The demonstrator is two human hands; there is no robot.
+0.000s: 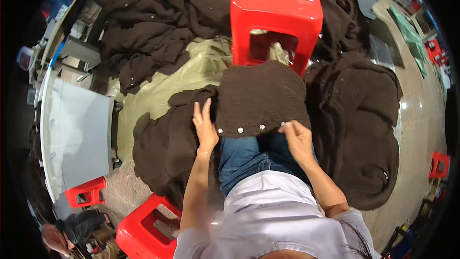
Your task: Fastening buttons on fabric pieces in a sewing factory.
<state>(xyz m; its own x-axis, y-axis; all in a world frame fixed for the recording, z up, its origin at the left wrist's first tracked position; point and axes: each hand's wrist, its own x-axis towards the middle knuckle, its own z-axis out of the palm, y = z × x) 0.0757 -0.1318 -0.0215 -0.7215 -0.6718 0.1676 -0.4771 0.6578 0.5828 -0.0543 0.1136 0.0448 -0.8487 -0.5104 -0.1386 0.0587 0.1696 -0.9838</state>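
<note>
A folded dark brown fuzzy knit garment (261, 98) lies across my lap, with a row of several shiny round buttons (240, 130) along its near edge. My right hand (298, 140) pinches that edge at the rightmost button, thumb and finger closed together. Beside the garment's left edge, my left hand (206, 127) is open with its fingers stretched out and apart. Its palm side faces the cloth, and I cannot tell whether it touches it. Blue jeans (244, 156) show beneath the garment.
A red plastic stool (275, 0) stands just ahead, among piles of brown garments (158, 19). More brown garments are heaped at my left (165, 148) and right (354, 134). Yellowish plastic sheeting (179, 79) covers the floor. A grey wheeled cabinet (79, 132) and another red stool (143, 225) stand left.
</note>
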